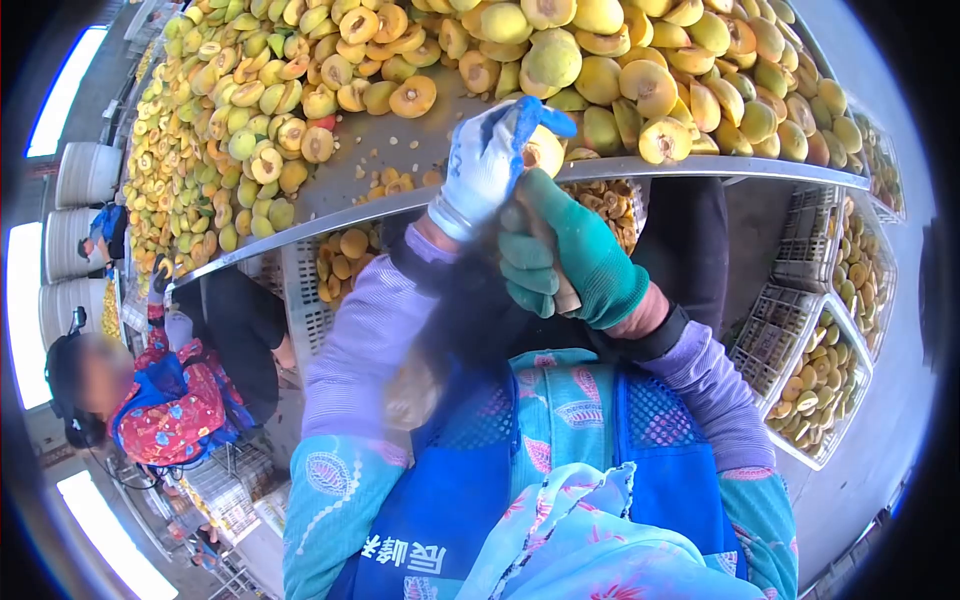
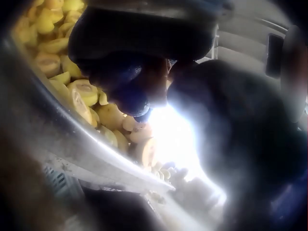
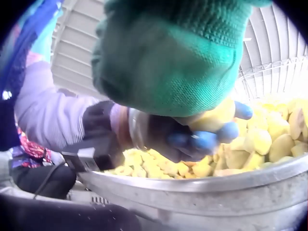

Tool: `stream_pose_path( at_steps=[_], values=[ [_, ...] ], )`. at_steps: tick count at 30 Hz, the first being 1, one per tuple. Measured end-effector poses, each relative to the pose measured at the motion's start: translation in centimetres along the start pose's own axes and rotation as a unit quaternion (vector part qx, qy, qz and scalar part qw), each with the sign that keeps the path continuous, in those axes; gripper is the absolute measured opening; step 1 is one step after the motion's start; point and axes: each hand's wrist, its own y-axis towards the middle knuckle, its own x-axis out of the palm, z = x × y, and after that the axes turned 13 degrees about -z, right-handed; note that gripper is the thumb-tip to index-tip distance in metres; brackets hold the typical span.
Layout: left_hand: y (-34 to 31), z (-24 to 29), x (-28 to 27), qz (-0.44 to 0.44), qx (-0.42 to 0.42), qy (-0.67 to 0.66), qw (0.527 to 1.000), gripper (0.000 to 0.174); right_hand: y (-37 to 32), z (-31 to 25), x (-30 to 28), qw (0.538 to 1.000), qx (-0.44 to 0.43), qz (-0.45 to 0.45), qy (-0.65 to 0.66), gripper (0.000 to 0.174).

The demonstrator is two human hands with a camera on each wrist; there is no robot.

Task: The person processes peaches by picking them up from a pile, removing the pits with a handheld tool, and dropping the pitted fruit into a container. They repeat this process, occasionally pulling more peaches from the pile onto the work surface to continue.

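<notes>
In the head view, my left hand (image 1: 478,172), in a white glove with blue fingertips, grips a halved yellow peach (image 1: 544,152) over the metal table's front edge. My right hand (image 1: 590,255), in a green glove, is curled round a tool with a pale wooden-looking handle (image 1: 567,296). Its working end is hidden at the peach, so I cannot tell what kind of tool it is. The right thumb lies close against the peach. In the right wrist view, blue fingertips (image 3: 206,140) wrap the peach (image 3: 214,119) below the green glove. The left wrist view is dark and glary around the hands.
Whole and halved peaches (image 1: 655,88) heap across the metal table (image 1: 400,140), whose raised rim (image 1: 340,217) runs before me. Crates of peach halves (image 1: 815,390) stand at right. Beneath the rim are more cut pieces (image 1: 610,205). Another person (image 1: 180,400) works at left.
</notes>
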Motion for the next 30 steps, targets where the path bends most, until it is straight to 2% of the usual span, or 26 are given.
stream_pose_path(
  at_steps=[1,3,4,5,8,9,12,13,15,16,17,18,19,21,22,23,24,25,26,28,29,30],
  values=[
    [-0.3,-0.1,0.3,0.006,-0.005,-0.040,0.999,0.051,0.2,0.4,-0.3,0.998,-0.027,-0.032,0.053,0.039],
    [-0.4,-0.4,1.0,0.017,-0.012,-0.124,0.992,0.049,0.3,0.8,-1.4,0.993,-0.015,-0.060,0.100,0.039],
    [-0.5,-0.4,0.9,-0.019,-0.008,-0.104,0.994,0.050,0.3,0.9,-1.7,0.990,-0.007,-0.073,0.123,0.039],
    [-0.8,-0.4,0.5,-0.054,-0.006,-0.085,0.995,0.051,-0.2,0.2,-1.2,0.997,0.038,-0.022,0.061,0.040],
    [-1.1,-0.1,-0.8,-0.126,0.007,-0.055,0.990,0.052,-1.0,0.2,-0.4,0.995,0.073,0.061,-0.029,0.038],
    [-1.2,0.1,-0.9,-0.135,0.010,-0.069,0.988,0.051,-1.1,0.6,0.0,0.995,0.070,0.043,0.059,0.036],
    [-1.6,-0.9,-1.1,-0.161,0.103,-0.026,0.981,0.032,-0.4,1.7,-1.2,0.980,0.027,-0.107,0.169,0.037],
    [-1.9,-1.7,-1.1,-0.171,0.146,0.001,0.974,0.036,-0.7,1.9,-1.4,0.988,0.039,-0.073,0.134,0.037],
    [-1.9,-1.4,-0.9,-0.213,0.151,0.024,0.965,0.034,-1.5,2.1,-1.1,0.996,0.065,-0.001,0.065,0.038],
    [-1.5,-1.1,-1.1,-0.244,0.115,0.023,0.963,0.037,-1.7,2.1,-0.7,0.996,0.067,0.014,0.051,0.037],
    [-1.2,-0.4,-1.3,-0.271,0.078,0.022,0.959,0.054,-2.0,1.9,-0.1,0.996,0.072,0.028,0.035,0.037],
    [-1.4,0.3,-1.4,-0.239,0.076,-0.011,0.968,0.053,-2.0,1.9,0.3,0.996,0.077,0.039,0.018,0.036],
    [-1.8,1.0,-1.3,-0.209,0.074,-0.043,0.974,0.053,-1.8,2.6,-1.0,0.988,0.040,-0.084,0.122,0.038],
    [-2.2,1.1,-0.4,-0.161,0.026,-0.157,0.974,0.054,-1.4,2.9,-0.9,0.969,0.008,-0.154,0.192,0.040],
    [-2.3,1.1,0.0,-0.131,0.007,-0.214,0.968,0.055,-1.2,3.1,-1.0,0.956,-0.009,-0.187,0.228,0.041],
    [-2.5,0.7,0.8,-0.096,-0.052,-0.330,0.937,0.055,-1.1,3.3,-1.6,0.945,-0.011,-0.226,0.236,0.043],
    [-2.7,0.5,1.8,-0.059,-0.112,-0.442,0.888,0.055,-1.4,3.2,-1.5,0.953,-0.008,-0.196,0.233,0.043],
    [-2.8,0.5,3.0,0.034,-0.082,-0.405,0.910,0.055,-1.7,3.0,-1.2,0.959,-0.003,-0.164,0.229,0.042],
    [-3.3,0.9,3.2,0.045,-0.079,-0.368,0.925,0.053,-1.9,2.8,-0.8,0.965,0.002,-0.135,0.226,0.042],
    [-4.0,1.7,3.1,0.073,-0.074,-0.290,0.951,0.050,-2.1,2.5,1.0,0.996,0.056,0.008,0.070,0.042],
    [-4.2,1.1,2.6,0.034,-0.079,-0.376,0.923,0.044,-2.1,2.5,1.5,0.993,0.082,0.079,-0.011,0.042],
    [-3.9,0.7,2.1,-0.014,-0.021,-0.309,0.951,0.040,-2.1,2.7,1.3,0.996,0.077,0.052,0.003,0.042]
  ],
)
